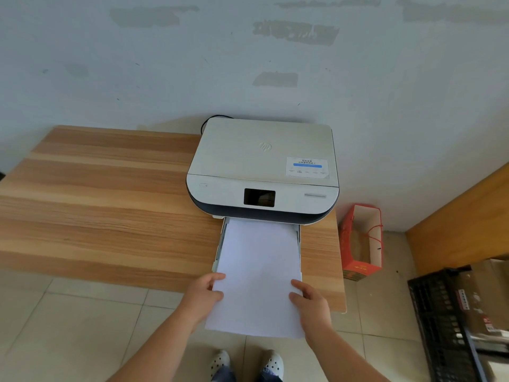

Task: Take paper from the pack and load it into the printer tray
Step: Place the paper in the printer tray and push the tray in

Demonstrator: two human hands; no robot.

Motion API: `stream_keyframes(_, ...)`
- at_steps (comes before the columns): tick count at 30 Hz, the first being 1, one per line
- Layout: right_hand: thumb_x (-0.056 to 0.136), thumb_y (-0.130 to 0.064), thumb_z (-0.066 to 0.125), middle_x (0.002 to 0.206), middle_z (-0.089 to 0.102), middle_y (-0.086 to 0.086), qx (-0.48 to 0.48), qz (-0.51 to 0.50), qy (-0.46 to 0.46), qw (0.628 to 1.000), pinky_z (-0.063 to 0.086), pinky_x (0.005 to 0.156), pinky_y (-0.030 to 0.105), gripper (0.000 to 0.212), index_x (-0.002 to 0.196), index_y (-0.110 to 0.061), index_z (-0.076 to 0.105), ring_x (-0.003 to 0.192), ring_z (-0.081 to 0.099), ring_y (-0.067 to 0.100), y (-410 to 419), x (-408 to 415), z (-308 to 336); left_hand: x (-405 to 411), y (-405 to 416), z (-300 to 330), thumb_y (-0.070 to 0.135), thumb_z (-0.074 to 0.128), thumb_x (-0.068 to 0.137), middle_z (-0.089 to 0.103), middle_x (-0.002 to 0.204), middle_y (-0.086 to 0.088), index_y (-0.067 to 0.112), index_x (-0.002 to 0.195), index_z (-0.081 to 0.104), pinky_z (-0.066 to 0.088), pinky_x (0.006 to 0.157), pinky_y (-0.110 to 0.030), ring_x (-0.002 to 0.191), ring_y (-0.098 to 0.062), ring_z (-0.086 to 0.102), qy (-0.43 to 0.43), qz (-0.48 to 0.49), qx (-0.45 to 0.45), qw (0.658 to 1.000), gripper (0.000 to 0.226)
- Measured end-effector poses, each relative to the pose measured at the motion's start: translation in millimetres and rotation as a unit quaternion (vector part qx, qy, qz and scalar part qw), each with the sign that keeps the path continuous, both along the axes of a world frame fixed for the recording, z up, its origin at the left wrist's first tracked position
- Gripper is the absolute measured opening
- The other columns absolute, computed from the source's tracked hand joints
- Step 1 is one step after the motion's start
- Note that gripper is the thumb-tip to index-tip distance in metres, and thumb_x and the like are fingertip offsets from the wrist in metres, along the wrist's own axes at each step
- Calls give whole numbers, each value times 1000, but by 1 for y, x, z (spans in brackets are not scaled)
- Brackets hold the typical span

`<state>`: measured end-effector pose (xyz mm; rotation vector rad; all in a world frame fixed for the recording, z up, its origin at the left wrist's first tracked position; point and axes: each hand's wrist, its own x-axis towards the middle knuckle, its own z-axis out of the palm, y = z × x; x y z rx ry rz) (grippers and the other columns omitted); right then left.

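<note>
A white printer [263, 166] with a dark front band and a small black screen stands on the right part of a wooden table [104, 205]. Its paper tray [220, 245] is pulled out toward me. A stack of white paper [259, 271] lies partly in the tray, its far end under the printer front and its near end sticking out past the table edge. My left hand [203, 296] grips the stack's left edge. My right hand [309, 301] grips its right edge. No paper pack is in view.
A red paper bag [360, 244] stands on the floor to the right of the table. A black crate [446, 326] and cardboard boxes sit at the lower right. A wall rises right behind the printer. My feet [245, 363] show on the tiled floor.
</note>
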<state>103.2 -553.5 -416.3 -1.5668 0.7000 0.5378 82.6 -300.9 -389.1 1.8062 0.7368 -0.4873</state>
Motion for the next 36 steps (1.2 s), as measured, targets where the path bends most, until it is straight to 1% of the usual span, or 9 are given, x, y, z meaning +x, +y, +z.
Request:
stream_keyframes(5,87,-6,61,108,68,0,-9,-7,-6,1000,55,83,38,31,106,-30,68,93,65,23,8,10,4,14,6,4,-1,61,81,57,128,-5,34,106,62,45,98,-35,120,-19,53,-4,0,-2,1000,43)
stream_keyframes(10,90,-9,60,105,66,-1,-18,-13,5,1000,57,79,39,30,109,-30,67,89,65,25,14,28,6,36,9,-1,-1,62,82,52,135,-9,21,122,60,39,88,-26,125,-18,48,8,-3,-1,1000,46)
stream_keyframes(16,90,-7,59,95,68,5,-30,-5,40,999,60,79,45,32,116,-24,66,82,67,30,19,47,2,56,13,-9,-1,62,83,55,129,-11,13,121,60,39,85,-27,109,-19,52,28,2,22,999,41)
stream_keyframes(19,91,-7,55,89,66,6,-37,-8,49,998,57,63,34,31,116,-22,65,67,61,22,21,53,3,61,14,-11,-5,58,83,56,125,-11,13,120,61,40,85,-27,103,-19,52,42,-4,33,999,41)
stream_keyframes(21,93,-6,48,81,63,3,-50,-4,47,998,46,50,26,32,114,-24,64,54,48,14,23,58,6,64,14,-12,-7,55,83,55,122,-9,14,117,62,41,84,-28,104,-18,51,34,-6,38,999,41)
stream_keyframes(25,93,-6,45,94,67,4,-69,6,31,997,49,57,30,39,119,-27,64,64,53,18,26,73,8,74,16,-13,-8,55,84,56,117,-7,19,109,63,44,81,-30,107,-21,54,2,16,33,999,38)
stream_keyframes(28,94,-5,45,98,67,4,-75,17,29,997,50,54,27,39,122,-25,63,65,55,18,25,78,8,76,17,-13,-3,56,85,57,115,-4,20,113,62,45,81,-31,107,-22,55,0,12,33,999,37)
stream_keyframes(32,95,-4,45,91,63,0,-73,23,41,996,46,51,23,37,120,-25,63,61,51,15,26,85,9,77,19,-14,-6,54,86,58,115,-3,19,116,63,46,82,-31,105,-20,55,2,4,47,999,40)
stream_keyframes(36,94,-4,48,88,63,2,-66,5,34,997,48,57,24,34,115,-26,64,65,53,15,29,96,11,88,22,-13,-8,53,86,58,116,0,17,118,63,43,85,-27,106,-15,52,-25,-33,72,997,42)
